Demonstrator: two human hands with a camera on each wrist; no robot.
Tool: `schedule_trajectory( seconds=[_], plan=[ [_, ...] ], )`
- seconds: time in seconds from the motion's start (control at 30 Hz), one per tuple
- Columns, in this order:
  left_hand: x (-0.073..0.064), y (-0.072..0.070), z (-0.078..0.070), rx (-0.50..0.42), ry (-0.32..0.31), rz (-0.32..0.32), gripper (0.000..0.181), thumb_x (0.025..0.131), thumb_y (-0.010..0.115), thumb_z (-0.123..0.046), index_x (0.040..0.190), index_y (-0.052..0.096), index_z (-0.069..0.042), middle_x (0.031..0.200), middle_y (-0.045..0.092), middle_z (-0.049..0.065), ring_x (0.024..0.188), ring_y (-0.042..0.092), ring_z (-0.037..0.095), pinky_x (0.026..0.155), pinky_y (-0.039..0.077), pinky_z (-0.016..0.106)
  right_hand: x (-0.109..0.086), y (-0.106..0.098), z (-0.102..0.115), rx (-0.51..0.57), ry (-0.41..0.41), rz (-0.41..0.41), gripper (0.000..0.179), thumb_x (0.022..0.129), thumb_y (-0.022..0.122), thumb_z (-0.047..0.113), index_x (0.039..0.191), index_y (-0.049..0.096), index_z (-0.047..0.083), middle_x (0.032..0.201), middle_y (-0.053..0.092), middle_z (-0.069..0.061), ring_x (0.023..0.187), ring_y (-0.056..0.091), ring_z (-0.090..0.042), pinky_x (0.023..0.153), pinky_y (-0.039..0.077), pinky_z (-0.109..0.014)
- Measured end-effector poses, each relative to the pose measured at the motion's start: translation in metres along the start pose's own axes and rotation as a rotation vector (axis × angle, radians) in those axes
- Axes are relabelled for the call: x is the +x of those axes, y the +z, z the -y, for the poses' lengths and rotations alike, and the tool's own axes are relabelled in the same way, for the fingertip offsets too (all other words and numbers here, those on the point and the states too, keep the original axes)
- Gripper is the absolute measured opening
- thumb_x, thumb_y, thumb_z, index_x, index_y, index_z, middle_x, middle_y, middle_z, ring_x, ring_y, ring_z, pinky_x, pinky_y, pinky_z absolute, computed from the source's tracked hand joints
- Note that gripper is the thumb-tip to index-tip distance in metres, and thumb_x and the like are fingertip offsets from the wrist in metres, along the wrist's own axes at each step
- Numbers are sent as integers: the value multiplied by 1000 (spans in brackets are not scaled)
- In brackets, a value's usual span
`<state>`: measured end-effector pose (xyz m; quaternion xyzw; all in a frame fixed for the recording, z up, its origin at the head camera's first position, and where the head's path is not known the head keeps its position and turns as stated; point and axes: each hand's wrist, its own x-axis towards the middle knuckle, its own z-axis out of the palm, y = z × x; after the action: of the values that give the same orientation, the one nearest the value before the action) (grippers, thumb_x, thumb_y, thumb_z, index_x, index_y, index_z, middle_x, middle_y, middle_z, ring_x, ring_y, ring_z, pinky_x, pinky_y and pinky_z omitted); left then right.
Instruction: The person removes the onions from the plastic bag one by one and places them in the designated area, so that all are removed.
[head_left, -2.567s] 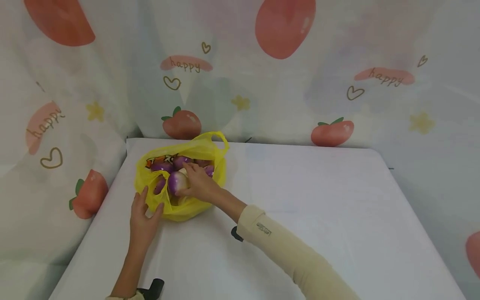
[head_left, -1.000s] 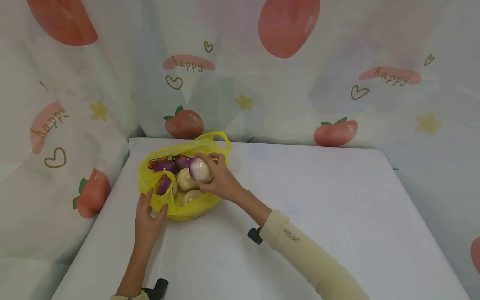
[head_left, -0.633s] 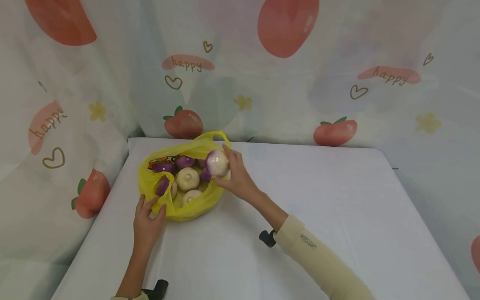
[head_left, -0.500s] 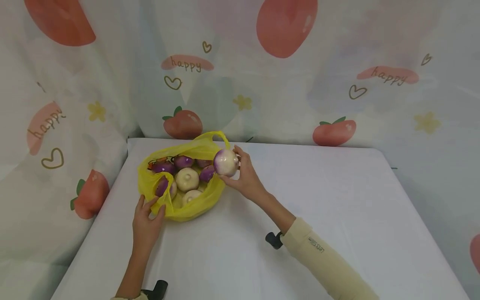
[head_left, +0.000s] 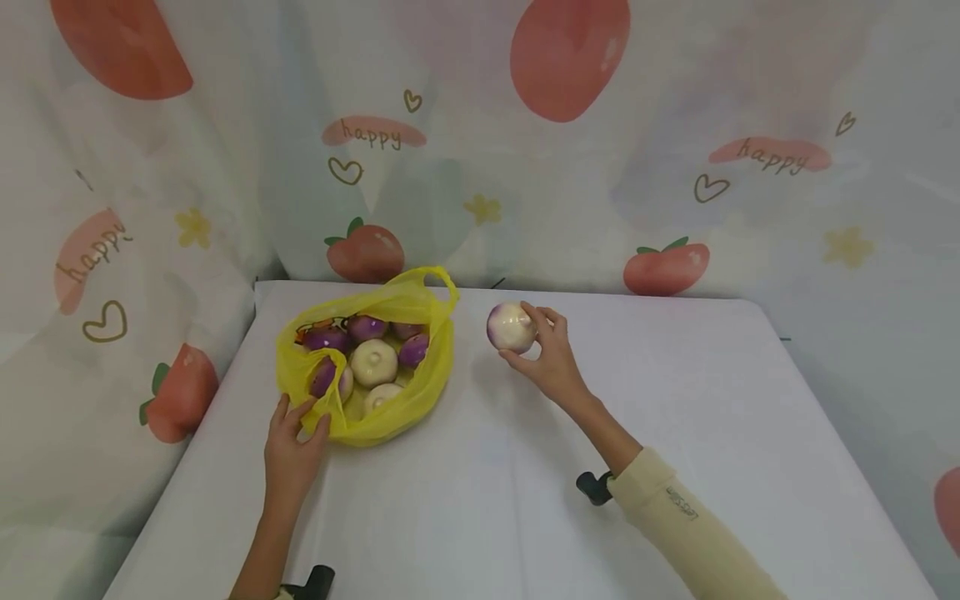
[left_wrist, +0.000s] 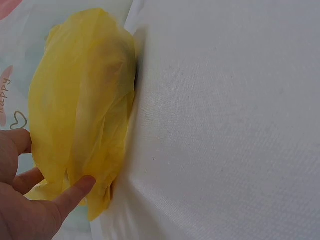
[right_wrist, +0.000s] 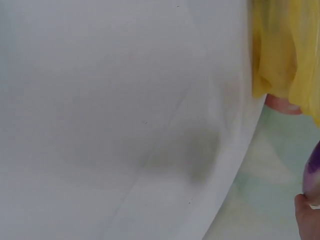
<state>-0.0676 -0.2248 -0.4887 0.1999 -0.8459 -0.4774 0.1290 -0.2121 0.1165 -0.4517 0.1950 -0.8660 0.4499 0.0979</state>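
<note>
In the head view, my right hand (head_left: 551, 358) holds a glossy purple-and-white turnip (head_left: 511, 327) between thumb and fingertips, right of the yellow plastic bag (head_left: 420, 396). The turnip is above the table. Several similar round turnips (head_left: 374, 363) lie in the bag, some purple side up, others showing white. My left hand (head_left: 294, 450) is at the bag's near left corner, its thumb and a finger on the rim. In the left wrist view, the thumb (left_wrist: 80, 192) presses the outer side while another fingertip is hidden behind the plastic. The right wrist view shows only a turnip edge (right_wrist: 312, 175) and a fingertip.
The bag stands at the far left of the white-covered table (head_left: 450, 517), with a loop handle (head_left: 442, 283) at its back. A printed curtain (head_left: 562, 192) hangs behind and along the left side. Dark wrist mounts (head_left: 594, 488) project from both wrists.
My right hand took a turnip from the bag's middle, lifted it over the right rim and carried it right. The left hand stayed at the bag, its finger shifting onto the rim.
</note>
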Motion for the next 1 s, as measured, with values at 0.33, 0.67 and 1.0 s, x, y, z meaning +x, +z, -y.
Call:
schedule_trajectory(
  seconds=[0.33, 0.67, 1.0],
  plan=[
    [-1, 0, 3, -11, 7, -8, 44, 91, 63, -23, 126, 55, 5, 149, 24, 22, 124, 41, 43, 97, 41, 47, -7, -21, -26, -31, 106, -20, 78, 78, 78, 18, 142, 35, 3, 126, 36, -25, 111, 46, -34, 92, 45, -48],
    [-1, 0, 3, -24, 1, -9, 44, 92, 62, -24, 125, 56, 4, 150, 24, 20, 123, 43, 42, 95, 42, 47, -12, -28, -48, -134, 178, 26, 80, 79, 77, 24, 139, 34, -7, 125, 38, -28, 111, 43, -36, 92, 40, -50],
    [-2, -1, 2, -56, -8, -10, 42, 91, 62, -22, 123, 56, 5, 150, 23, 20, 123, 43, 41, 93, 44, 44, -15, -29, -57, -272, 236, 113, 80, 81, 75, 27, 137, 33, -12, 125, 39, -33, 117, 38, -45, 97, 37, -55]
  ],
)
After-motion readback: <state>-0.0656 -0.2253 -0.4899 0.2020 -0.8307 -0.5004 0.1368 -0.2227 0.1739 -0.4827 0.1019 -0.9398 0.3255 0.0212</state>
